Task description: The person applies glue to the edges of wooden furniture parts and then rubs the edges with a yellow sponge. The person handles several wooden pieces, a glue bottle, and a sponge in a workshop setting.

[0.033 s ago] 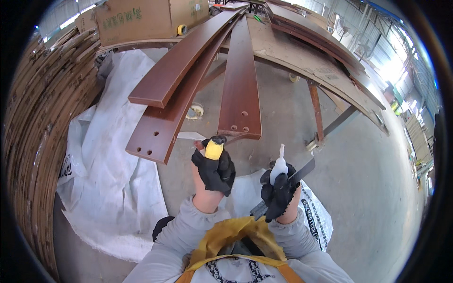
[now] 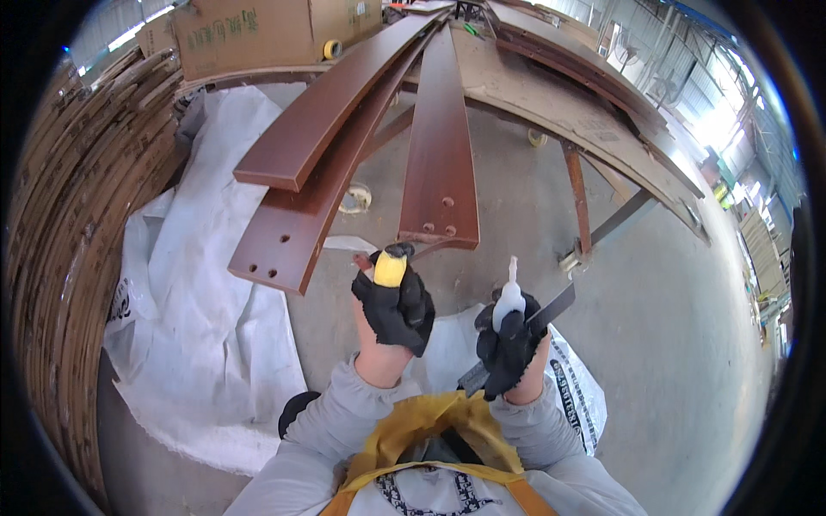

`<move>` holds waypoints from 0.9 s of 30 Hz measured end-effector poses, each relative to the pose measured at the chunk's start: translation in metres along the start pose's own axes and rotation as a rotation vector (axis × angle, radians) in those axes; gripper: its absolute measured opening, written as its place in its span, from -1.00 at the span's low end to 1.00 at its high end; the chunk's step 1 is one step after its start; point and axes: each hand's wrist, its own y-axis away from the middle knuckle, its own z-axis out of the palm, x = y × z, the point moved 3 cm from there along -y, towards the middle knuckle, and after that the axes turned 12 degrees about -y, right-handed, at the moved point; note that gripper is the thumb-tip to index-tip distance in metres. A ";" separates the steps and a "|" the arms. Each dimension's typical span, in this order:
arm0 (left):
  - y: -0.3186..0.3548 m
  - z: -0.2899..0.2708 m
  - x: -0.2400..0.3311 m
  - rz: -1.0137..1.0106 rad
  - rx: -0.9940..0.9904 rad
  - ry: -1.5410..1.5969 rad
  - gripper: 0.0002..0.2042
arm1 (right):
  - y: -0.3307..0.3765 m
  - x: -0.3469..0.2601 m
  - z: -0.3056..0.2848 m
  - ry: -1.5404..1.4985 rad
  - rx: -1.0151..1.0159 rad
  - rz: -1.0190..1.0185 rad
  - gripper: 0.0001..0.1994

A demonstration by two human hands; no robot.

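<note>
My left hand, in a black glove with yellow wrapping on the thumb, is closed just below the near end of the middle reddish-brown board. It pinches a thin brown strip that runs along that board's end; the pinched part is mostly hidden. My right hand, gloved in black, is closed on a white squeeze bottle with its thin nozzle pointing up. A flat dark blade crosses the same hand, sticking out on both sides. Left of the middle board, two more boards lie overlapped, the lower with drilled holes.
A worktable with metal legs carries more boards. Stacked cardboard sheets line the left, beside white sheeting on the floor. A large carton and yellow tape roll sit at the back.
Almost nothing differs. My hands and the board ends shift very slightly in the picture; both hands keep their hold.
</note>
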 end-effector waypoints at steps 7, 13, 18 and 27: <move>0.007 0.007 -0.001 -0.200 -0.018 0.280 -0.83 | -0.015 -0.010 0.007 0.096 0.050 -0.044 -0.67; 0.007 0.013 0.000 -0.381 -0.159 0.437 -0.82 | -0.021 -0.016 0.016 0.158 0.027 -0.073 -0.66; 0.004 0.011 -0.003 -0.462 -0.136 0.635 -0.69 | -0.023 -0.009 0.025 0.122 0.023 -0.032 -0.64; 0.002 0.014 -0.007 -0.520 -0.227 0.473 -0.55 | -0.028 0.000 0.037 0.110 -0.124 -0.081 -0.66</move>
